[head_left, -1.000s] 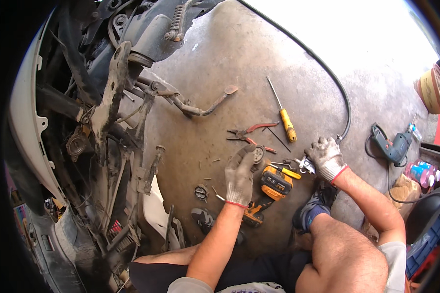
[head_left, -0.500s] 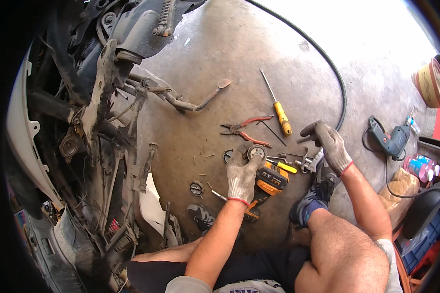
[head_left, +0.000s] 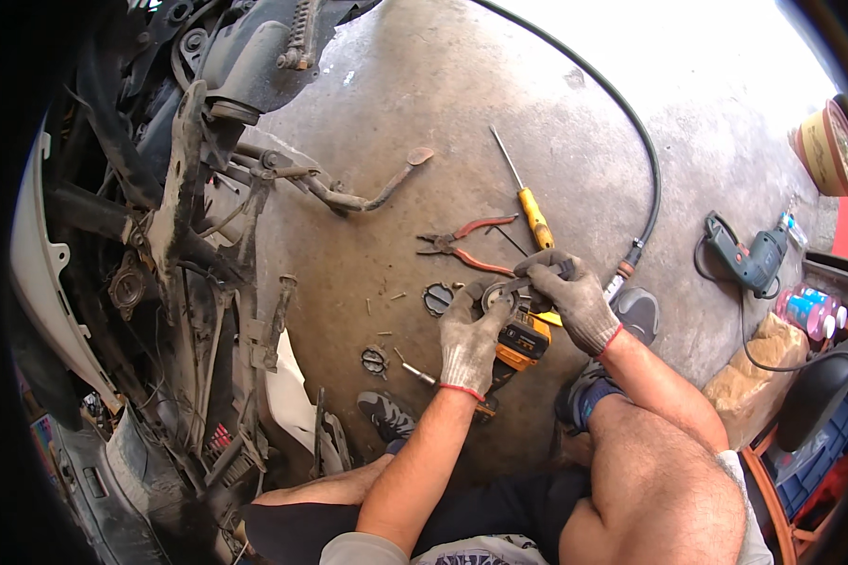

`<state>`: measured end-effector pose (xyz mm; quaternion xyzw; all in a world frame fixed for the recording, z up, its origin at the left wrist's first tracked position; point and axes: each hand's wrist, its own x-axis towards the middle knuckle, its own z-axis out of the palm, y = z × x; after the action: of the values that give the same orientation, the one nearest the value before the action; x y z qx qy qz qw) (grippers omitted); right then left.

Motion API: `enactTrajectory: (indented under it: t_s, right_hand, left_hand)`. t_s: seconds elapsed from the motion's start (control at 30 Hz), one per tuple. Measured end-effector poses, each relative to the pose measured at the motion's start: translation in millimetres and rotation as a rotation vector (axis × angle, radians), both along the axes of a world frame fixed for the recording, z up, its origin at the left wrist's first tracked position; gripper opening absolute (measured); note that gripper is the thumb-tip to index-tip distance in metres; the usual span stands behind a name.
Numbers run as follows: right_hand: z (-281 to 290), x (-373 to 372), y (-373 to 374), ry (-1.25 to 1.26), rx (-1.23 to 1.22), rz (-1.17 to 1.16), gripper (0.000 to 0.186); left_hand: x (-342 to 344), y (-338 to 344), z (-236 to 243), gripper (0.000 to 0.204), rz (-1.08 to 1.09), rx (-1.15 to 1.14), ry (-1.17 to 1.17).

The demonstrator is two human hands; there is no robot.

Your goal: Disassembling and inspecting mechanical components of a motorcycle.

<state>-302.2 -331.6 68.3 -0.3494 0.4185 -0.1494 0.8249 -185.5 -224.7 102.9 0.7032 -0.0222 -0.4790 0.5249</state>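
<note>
My left hand, in a pale work glove with a red cuff edge, is closed around a small round metal part. My gloved right hand has come up against its right side, fingers bent together. A dark, narrow shape runs between those fingers and the round part; what it is cannot be made out. Just below the hands lies a yellow-and-black cordless power tool, partly covered by my left hand. The yellow handle of a small tool shows under my right hand.
Red-handled pliers and a yellow-handled screwdriver lie beyond my hands. Dark round parts and small screws are at the left. A dirty motorbike frame fills the left side. A black hose, a corded drill and bottles are rightward.
My right hand has moved left and inward, from above the tools beside my foot to the round part. My left hand keeps its hold. The view has shifted slightly.
</note>
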Motion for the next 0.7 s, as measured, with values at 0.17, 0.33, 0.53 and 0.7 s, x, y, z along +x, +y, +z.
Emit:
enactTrajectory:
  t_s: [0.17, 0.33, 0.53, 0.7]
  right_hand:
    - [7.1, 3.0, 1.9, 0.106, -0.172, 0.056, 0.021]
    - [9.6, -3.2, 1.2, 0.152, -0.241, 0.008, 0.023]
    - [13.3, 1.0, 2.8, 0.209, -0.367, 0.082, 0.022]
    - [5.4, 1.1, 9.0, 0.114, -0.383, 0.079, 0.022]
  left_hand:
    - [-1.9, 0.7, 0.7, 0.035, -0.046, -0.004, 0.022]
    - [-3.7, 1.0, -0.4, 0.035, -0.040, 0.014, 0.016]
    - [-7.6, 0.4, -4.2, 0.033, -0.079, 0.002, -0.079]
    - [-8.3, 1.0, -6.7, 0.030, -0.110, 0.028, -0.113]
